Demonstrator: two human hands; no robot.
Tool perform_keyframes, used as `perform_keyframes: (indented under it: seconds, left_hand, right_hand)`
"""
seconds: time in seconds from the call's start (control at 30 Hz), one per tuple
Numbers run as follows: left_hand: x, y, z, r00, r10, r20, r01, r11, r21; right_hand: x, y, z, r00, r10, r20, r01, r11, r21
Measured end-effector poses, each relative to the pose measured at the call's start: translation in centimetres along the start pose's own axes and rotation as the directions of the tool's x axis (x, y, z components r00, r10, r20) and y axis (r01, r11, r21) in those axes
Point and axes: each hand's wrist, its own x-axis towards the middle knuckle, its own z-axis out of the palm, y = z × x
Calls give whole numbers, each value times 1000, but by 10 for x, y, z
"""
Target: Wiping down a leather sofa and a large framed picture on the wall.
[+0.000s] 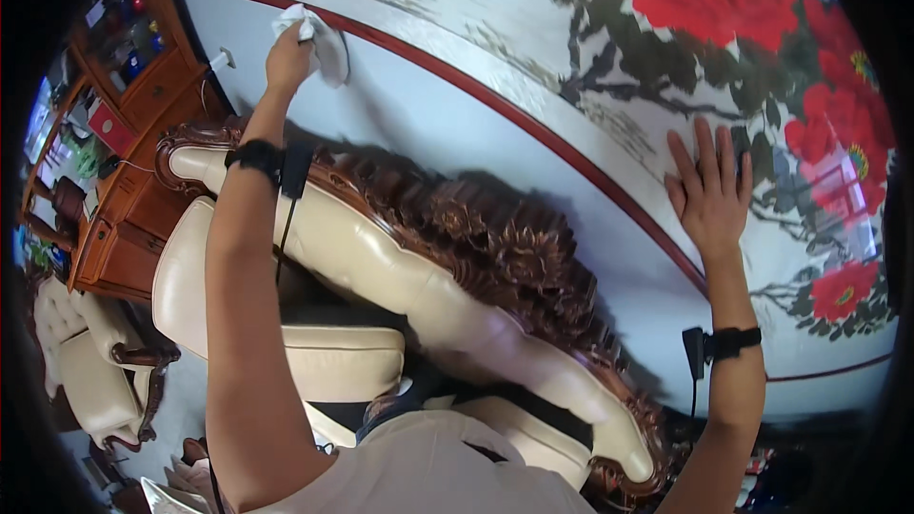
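Note:
My left hand (289, 59) is closed around a crumpled white cloth (303, 19), held up against the lower red-brown frame edge (381, 38) of a large wall painting. Part of the cloth hides behind my fingers. Over to the right, my right hand (709, 186) lies flat with fingers spread on the painting (657, 124), which shows big red flowers, dark leaves and branches on a pale ground. Nothing is in that hand. Each wrist wears a black strap with a small dark device.
Below the painting stands a cream leather sofa (381, 257) with a carved dark wood crest (514, 247) rising along the wall. One seat cushion (343, 362) sits out of place. At left are a wooden cabinet (143, 195) and a cream armchair (100, 385). A wall socket (221, 60) has something plugged in.

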Motion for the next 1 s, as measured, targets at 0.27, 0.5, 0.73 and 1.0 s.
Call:
perform_keyframes:
  seconds: [0.27,0.5,0.73,1.0]
  left_hand:
    - [-219,158,20,841,473,263,-288,803,-521]
    - [-341,187,19,893,426,145,-321,829,-458]
    - [-385,161,-38,682,379,626,150,764,-627]
    - [-392,247,-70,472,522,711,544,462,-700]
  right_hand:
    - [-2,-1,-7,999,17,-39,-11,991,135]
    - [-24,-78,-57,982,155,110,-186,904,386]
    - [-128,-198,-106,940,69,334,-337,333,881]
    - [-124,-222,-121,579,173,797,-347,-832,432]
